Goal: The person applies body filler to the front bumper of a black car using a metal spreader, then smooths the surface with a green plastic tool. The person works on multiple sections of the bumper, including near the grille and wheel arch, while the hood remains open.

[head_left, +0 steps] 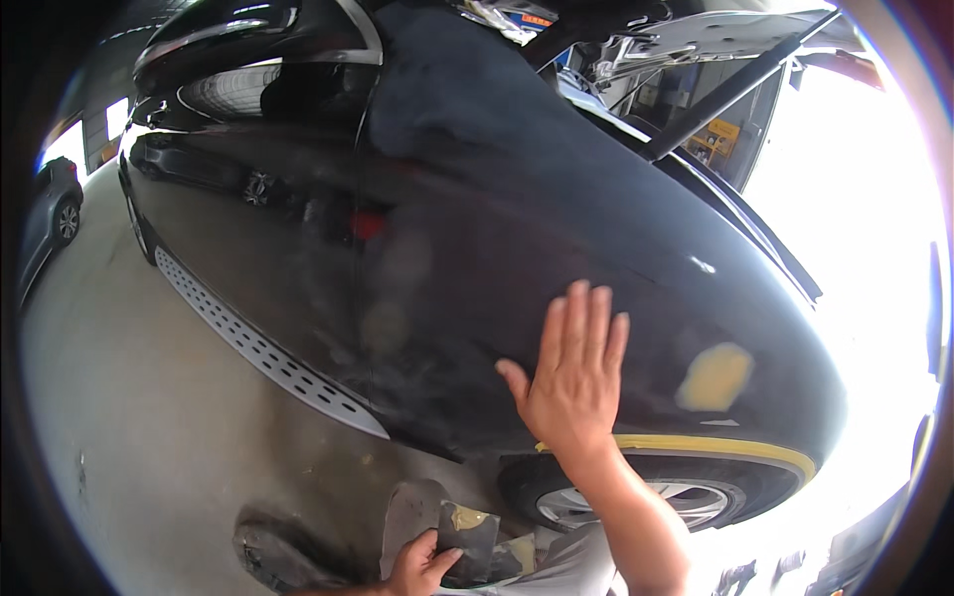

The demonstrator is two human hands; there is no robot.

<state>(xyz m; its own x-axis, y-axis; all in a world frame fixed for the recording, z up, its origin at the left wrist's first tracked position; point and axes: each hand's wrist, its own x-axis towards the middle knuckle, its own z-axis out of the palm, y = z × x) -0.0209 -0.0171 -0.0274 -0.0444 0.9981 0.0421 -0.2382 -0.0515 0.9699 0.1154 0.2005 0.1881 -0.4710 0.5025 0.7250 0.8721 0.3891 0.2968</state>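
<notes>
My right hand (574,372) lies flat, fingers together and spread upward, on the dull sanded front fender (517,248) of a black car. A patch of yellowish body filler (714,377) sits on the fender to the right of that hand. Yellow masking tape (715,447) runs along the wheel arch just below. My left hand (417,568) is low near the bottom edge, shut on a dark sanding block (469,541) smeared with yellowish filler.
The front wheel (636,497) is under the fender. A silver running board (263,348) runs along the car's side above the grey concrete floor (129,437). The bonnet is propped up on a stay (725,89). Another car (52,223) stands at far left.
</notes>
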